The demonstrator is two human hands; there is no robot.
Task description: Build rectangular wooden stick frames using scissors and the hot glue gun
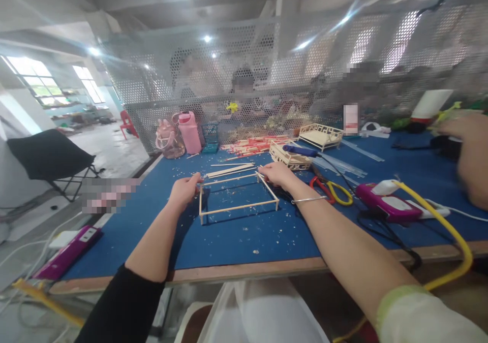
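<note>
Left hand (184, 189) and right hand (280, 175) hold the wooden frame (240, 207) by far corners, grip pinched

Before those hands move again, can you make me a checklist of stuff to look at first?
1. Left hand at the far left corner of the pale, thin wooden stick frame: ok.
2. Right hand at its far right corner: ok.
3. Firm grip at both corners: cannot tell, too small to see.
4. Blue cloth-like tabletop free of crumbs: not ok, pale bits are scattered around.
5. Red-and-yellow-handled scissors away from the frame: ok, they lie beyond the right wrist.
6. Blue-handled corded tool cool: cannot tell by looking.
</note>
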